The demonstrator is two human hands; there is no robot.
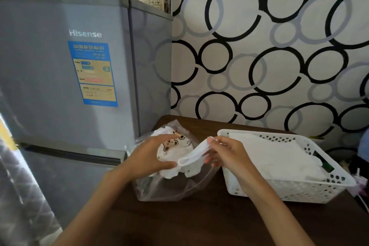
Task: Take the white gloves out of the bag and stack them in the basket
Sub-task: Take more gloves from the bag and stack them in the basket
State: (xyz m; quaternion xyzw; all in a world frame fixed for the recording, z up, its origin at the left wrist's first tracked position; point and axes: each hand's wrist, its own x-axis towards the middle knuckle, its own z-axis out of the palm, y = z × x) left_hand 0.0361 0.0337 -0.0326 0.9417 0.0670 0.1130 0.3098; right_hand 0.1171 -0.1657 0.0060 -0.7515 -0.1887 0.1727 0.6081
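While both hands work over the clear plastic bag (171, 187) at the near left of the dark brown wooden table (199, 223), a white fabric glove (196, 156) is stretched between them, just above the bag's open mouth. The left hand (151, 156) has its fingers curled around the bundle of white cloth and a cream piece printed with little cartoon bears (169, 147), thumb pressed on the glove's lower end. The right hand (225, 154) pinches the glove's upper edge between thumb and fingertips, close beside the near-left corner of the basket.

And that white perforated plastic basket (311, 189), right of the bag, already holds a flat stack of white gloves (275, 156) filling much of its floor, so a good share of the job looks done. A dark green object (325, 163) peeks out at the stack's right edge; what it is I can't tell.

What's left? This glove is out of the bag but not yet in the basket, and more white cloth sits bunched under the left hand, so at least a piece or two seems to remain. How many exactly is hidden by the hand and the crumpled plastic. A grey refrigerator (69, 66) stands far left, well clear of the action.
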